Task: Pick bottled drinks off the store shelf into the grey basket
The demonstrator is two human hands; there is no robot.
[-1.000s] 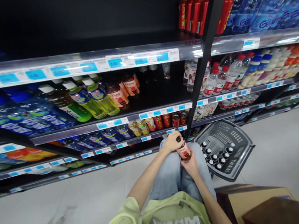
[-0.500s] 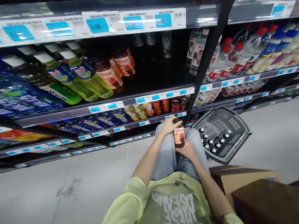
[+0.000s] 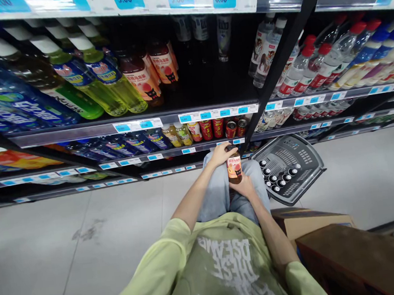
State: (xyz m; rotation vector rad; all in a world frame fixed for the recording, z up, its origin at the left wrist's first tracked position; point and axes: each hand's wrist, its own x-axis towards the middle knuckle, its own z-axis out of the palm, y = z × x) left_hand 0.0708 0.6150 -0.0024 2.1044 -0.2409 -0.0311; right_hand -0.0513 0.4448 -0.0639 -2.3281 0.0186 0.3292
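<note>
A small brown drink bottle (image 3: 234,168) with an orange-pink label stands upright over my knees. My left hand (image 3: 220,155) is closed over its cap and neck. My right hand (image 3: 245,188) is wrapped round its base from below. Right of my hands, a grey plastic basket (image 3: 296,167) with several dark-capped bottles leans against the shelf foot. Matching large bottles (image 3: 140,78) with the same label stand on the shelf above.
Black shelving (image 3: 131,124) runs across the view, full of green, blue and clear drink bottles and red cans (image 3: 212,129). A black upright post (image 3: 279,59) splits the bays. A cardboard box (image 3: 310,220) and a brown crate (image 3: 364,261) sit at my right. Grey floor lies to the left.
The view has tilted down and closer to the shelves. The bottle has turned from tilted to upright, with both hands still on it.
</note>
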